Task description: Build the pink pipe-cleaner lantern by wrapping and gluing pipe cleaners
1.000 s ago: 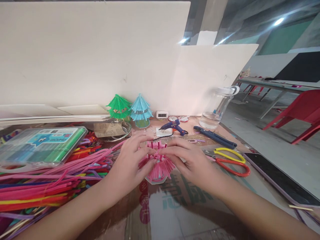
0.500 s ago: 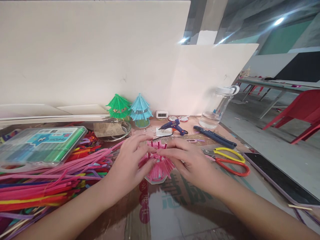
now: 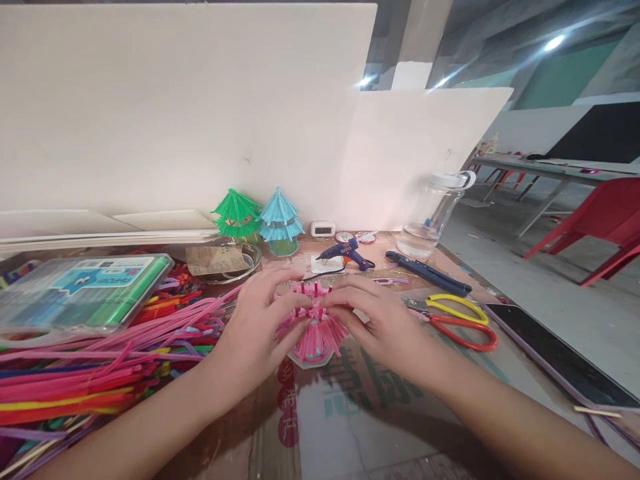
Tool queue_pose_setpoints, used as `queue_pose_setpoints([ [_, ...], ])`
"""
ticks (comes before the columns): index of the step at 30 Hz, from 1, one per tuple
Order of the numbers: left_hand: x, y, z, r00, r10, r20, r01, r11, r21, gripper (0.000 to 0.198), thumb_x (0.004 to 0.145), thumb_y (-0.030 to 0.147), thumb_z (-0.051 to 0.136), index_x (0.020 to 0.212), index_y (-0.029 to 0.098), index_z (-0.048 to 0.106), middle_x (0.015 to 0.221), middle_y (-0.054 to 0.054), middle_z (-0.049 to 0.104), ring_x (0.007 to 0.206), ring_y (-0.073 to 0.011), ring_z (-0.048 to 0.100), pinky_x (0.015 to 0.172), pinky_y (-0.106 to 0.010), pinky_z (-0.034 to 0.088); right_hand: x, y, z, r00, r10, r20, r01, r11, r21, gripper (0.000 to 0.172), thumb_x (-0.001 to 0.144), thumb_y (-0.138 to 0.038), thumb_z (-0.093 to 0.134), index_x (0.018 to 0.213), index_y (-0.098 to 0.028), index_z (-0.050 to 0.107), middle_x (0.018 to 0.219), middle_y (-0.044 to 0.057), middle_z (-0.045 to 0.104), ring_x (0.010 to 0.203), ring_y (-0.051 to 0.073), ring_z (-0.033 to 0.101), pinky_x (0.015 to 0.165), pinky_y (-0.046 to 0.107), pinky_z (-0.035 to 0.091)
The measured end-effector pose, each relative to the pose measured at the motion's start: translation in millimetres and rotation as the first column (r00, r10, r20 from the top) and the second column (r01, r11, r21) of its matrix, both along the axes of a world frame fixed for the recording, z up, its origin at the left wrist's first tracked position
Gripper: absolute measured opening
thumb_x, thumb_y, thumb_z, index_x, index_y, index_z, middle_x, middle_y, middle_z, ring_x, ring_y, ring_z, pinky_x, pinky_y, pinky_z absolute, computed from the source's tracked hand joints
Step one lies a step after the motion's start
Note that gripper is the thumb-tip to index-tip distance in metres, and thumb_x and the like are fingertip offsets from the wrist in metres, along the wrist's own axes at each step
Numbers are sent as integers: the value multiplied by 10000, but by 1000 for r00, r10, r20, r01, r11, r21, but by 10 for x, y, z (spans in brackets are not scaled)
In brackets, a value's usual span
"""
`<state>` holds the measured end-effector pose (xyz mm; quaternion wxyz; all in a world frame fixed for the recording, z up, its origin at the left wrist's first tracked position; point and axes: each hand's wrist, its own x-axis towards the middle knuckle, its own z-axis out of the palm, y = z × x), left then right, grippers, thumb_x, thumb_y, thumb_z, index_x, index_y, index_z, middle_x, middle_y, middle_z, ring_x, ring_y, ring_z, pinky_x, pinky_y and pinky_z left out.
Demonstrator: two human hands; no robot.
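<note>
A small pink tree-like craft made of pipe-cleaner pieces stands on the table in front of me. My left hand cups its left side with fingers curled onto the top. My right hand comes in from the right, and its fingertips pinch the upright pink stubs at the top of the craft. Both hands meet over the craft's crown, hiding part of it.
A heap of coloured pipe cleaners and a clear plastic case lie at left. Green and blue finished trees stand at the back by a white board. A glue gun, scissors, water bottle and phone lie at right.
My right fingertips have shifted slightly leftward over the craft's top. Otherwise the hands stay in place.
</note>
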<state>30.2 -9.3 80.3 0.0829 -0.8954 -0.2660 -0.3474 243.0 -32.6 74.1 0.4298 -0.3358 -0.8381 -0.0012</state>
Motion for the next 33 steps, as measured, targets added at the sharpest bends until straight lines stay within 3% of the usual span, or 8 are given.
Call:
queue_pose_setpoints([
  [33, 4, -9, 0, 1000, 1, -17, -1, 1000, 20, 172, 920, 164, 527, 1072, 215, 590, 1280, -118, 537, 1246, -276, 470, 1025, -515, 420, 8, 32, -35, 999, 19, -37, -20, 999, -28, 173, 901, -69, 543, 950, -193, 654, 921, 67, 672, 888, 180, 629, 778, 310, 532],
])
